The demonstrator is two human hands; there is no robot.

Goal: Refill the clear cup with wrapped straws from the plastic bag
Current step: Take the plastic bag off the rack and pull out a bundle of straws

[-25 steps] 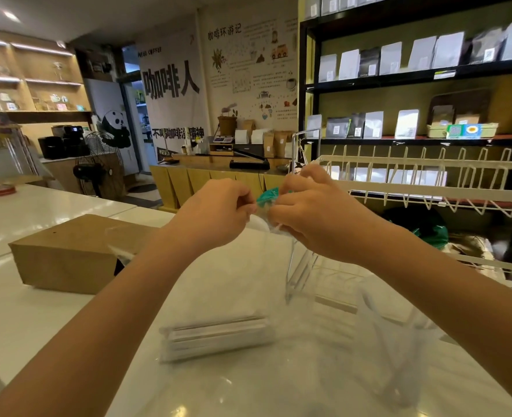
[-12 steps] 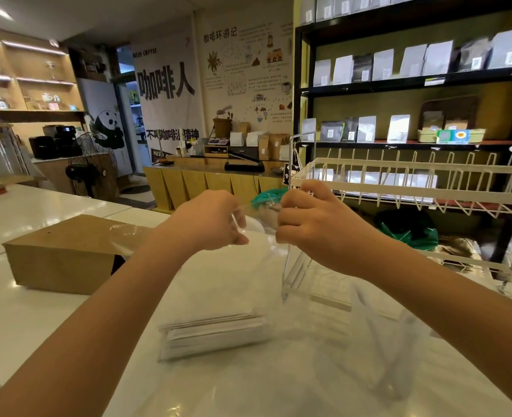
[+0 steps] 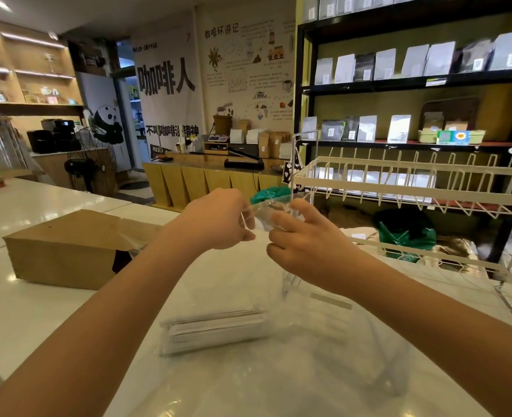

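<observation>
Both hands, left hand (image 3: 218, 219) and right hand (image 3: 301, 239), pinch the plastic bag (image 3: 274, 210) at its gathered neck, apparently to open it, while the wrapped straws (image 3: 215, 328) lie inside on the tabletop (image 3: 32, 320); I cannot make out the clear cup.

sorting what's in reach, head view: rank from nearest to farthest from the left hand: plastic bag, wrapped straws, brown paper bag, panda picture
1. Plastic bag: its top is pinched by the left hand.
2. Wrapped straws: below, on the counter.
3. Brown paper bag: lying to the left.
4. Panda picture: far back wall.
</observation>
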